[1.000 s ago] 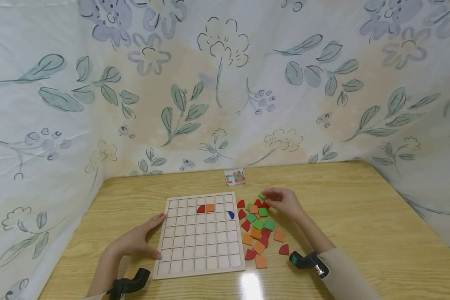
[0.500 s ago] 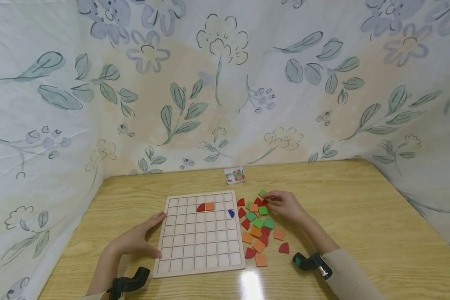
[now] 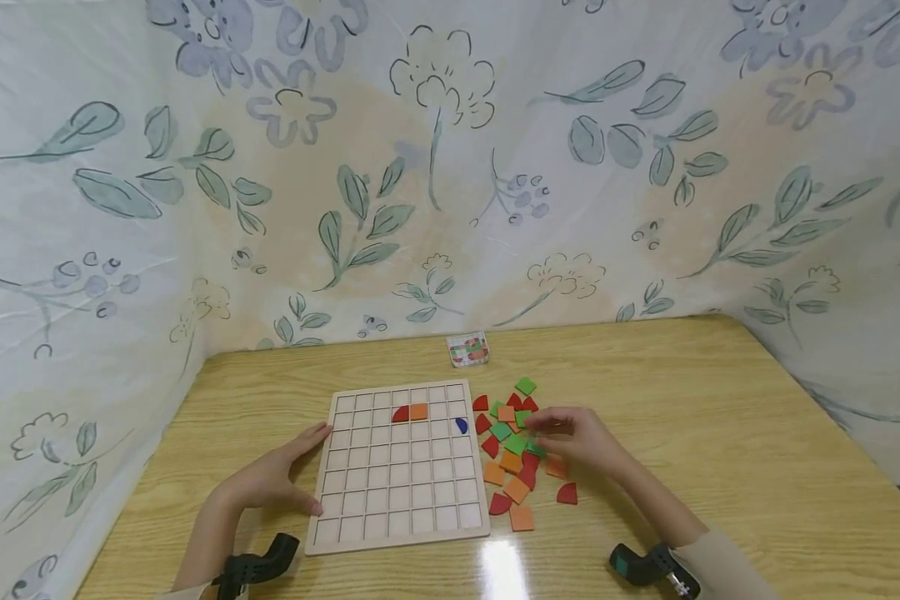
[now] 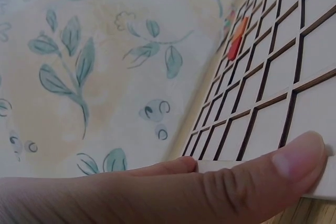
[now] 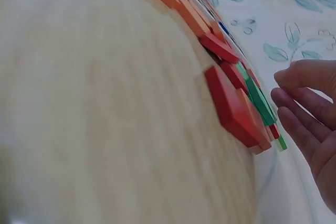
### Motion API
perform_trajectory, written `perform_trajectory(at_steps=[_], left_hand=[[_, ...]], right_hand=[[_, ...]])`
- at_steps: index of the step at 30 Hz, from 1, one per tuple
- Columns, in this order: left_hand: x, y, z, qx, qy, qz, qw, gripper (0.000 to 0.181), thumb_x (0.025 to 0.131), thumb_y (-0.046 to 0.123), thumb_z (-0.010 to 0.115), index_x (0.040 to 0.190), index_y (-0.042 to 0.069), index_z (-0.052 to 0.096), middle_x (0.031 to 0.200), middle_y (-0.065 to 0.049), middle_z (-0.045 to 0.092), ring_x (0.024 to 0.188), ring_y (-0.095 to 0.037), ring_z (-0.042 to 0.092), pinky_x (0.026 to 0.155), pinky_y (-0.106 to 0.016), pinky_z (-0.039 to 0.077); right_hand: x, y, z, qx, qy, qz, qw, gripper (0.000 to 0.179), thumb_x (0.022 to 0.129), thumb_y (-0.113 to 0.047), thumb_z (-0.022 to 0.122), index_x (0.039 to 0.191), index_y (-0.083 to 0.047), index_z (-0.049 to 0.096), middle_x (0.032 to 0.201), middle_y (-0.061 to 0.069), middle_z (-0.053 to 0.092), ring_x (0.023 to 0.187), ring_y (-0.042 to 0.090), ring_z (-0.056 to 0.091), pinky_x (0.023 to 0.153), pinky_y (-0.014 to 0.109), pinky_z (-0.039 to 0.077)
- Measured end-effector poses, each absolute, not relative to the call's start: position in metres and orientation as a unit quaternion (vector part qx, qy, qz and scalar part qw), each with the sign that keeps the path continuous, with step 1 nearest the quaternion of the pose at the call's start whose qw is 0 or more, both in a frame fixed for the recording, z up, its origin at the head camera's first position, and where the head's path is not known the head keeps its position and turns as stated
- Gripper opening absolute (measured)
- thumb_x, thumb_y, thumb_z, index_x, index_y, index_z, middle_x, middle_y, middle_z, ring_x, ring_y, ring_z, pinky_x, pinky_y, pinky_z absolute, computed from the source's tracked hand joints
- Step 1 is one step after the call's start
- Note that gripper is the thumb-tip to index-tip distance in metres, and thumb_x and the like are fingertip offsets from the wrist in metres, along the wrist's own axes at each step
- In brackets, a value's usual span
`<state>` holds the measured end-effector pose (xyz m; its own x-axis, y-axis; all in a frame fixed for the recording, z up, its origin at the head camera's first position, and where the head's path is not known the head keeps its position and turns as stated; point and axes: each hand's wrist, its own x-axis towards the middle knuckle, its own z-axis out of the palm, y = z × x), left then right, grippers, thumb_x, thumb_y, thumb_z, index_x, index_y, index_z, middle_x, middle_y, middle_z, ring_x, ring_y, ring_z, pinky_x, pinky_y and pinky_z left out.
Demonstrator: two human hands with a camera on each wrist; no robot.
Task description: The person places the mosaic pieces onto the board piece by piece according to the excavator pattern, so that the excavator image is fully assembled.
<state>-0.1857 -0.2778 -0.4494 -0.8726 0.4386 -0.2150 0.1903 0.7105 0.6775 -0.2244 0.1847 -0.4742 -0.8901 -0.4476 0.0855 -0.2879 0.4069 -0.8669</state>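
Note:
My left hand [image 3: 270,477] rests along the left edge of a wooden grid board [image 3: 378,504]. Its thumb [image 4: 294,163] lies over the rim in the left wrist view. On the board are a red quarter-circle tile [image 3: 401,414], an orange square tile [image 3: 418,412] beside it and a blue rounded tile [image 3: 461,426] near the right edge. My right hand [image 3: 583,439] hovers at the right side of the loose tiles, fingers loosely bent, near a teal-green tile [image 5: 260,102]. Nothing shows between its thumb and fingers in the right wrist view. The hand partly hides some tiles.
Several red, orange and green tiles, such as an orange square [image 3: 522,518], lie loose right of the board, some overlapping. A green square [image 3: 526,386] lies at their far end. A small patterned card [image 3: 468,350] sits behind the board. Flowered cloth [image 3: 450,208] rises behind the table.
My right hand has moved from the far green square toward me, to the middle right of the loose tiles. That green square now lies uncovered. My left hand has stayed put.

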Motion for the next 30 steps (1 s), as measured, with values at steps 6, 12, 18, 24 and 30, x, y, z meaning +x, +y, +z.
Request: perform_trajectory(at_steps=[6, 12, 18, 24, 30], left_hand=[[-0.19, -0.28, -0.448, 0.176, 0.908, 0.334, 0.184, 0.111, 0.06, 0.039, 0.083, 0.147, 0.007, 0.022, 0.152, -0.022, 0.013, 0.135, -0.048, 0.013, 0.1, -0.066, 0.02], [-0.194, -0.282, -0.449, 0.175, 0.904, 0.341, 0.189, 0.112, 0.06, 0.038, 0.083, 0.147, 0.007, 0.021, 0.152, -0.021, 0.013, 0.135, -0.048, 0.011, 0.101, -0.066, 0.018], [-0.195, -0.282, -0.444, 0.179, 0.905, 0.335, 0.189, 0.111, 0.06, 0.036, 0.084, 0.147, 0.006, 0.022, 0.151, -0.022, 0.013, 0.135, -0.049, 0.012, 0.101, -0.066, 0.019], [-0.195, -0.282, -0.444, 0.174, 0.909, 0.331, 0.187, 0.111, 0.059, 0.039, 0.083, 0.147, 0.007, 0.022, 0.152, -0.021, 0.013, 0.135, -0.048, 0.012, 0.101, -0.066, 0.019], [-0.197, -0.282, -0.447, 0.172, 0.907, 0.334, 0.19, 0.112, 0.059, 0.04, 0.083, 0.147, 0.008, 0.022, 0.152, -0.02, 0.013, 0.135, -0.048, 0.012, 0.101, -0.066, 0.018]], right_hand=[[-0.21, 0.185, -0.472, -0.223, 0.84, -0.488, 0.086, 0.025, 0.083, -0.012, 0.069, 0.107, -0.005, 0.067, 0.105, 0.006, 0.068, 0.098, 0.016, 0.063, 0.085, 0.024, 0.05], [-0.199, 0.191, -0.471, -0.238, 0.846, -0.47, 0.078, 0.023, 0.082, -0.013, 0.069, 0.104, -0.006, 0.068, 0.102, 0.005, 0.069, 0.094, 0.011, 0.063, 0.082, 0.024, 0.051], [-0.185, 0.204, -0.473, -0.266, 0.845, -0.458, 0.07, 0.019, 0.081, -0.015, 0.07, 0.099, -0.008, 0.069, 0.096, 0.003, 0.07, 0.088, 0.008, 0.065, 0.078, 0.023, 0.052], [-0.177, 0.204, -0.473, -0.285, 0.844, -0.452, 0.039, 0.019, 0.08, -0.016, 0.072, 0.098, -0.011, 0.069, 0.095, 0.001, 0.07, 0.086, 0.01, 0.065, 0.078, 0.026, 0.053], [-0.177, 0.183, -0.471, -0.357, 0.829, -0.43, -0.033, 0.022, 0.078, -0.004, 0.072, 0.099, -0.009, 0.068, 0.092, 0.002, 0.069, 0.077, 0.014, 0.061, 0.068, 0.026, 0.053]])
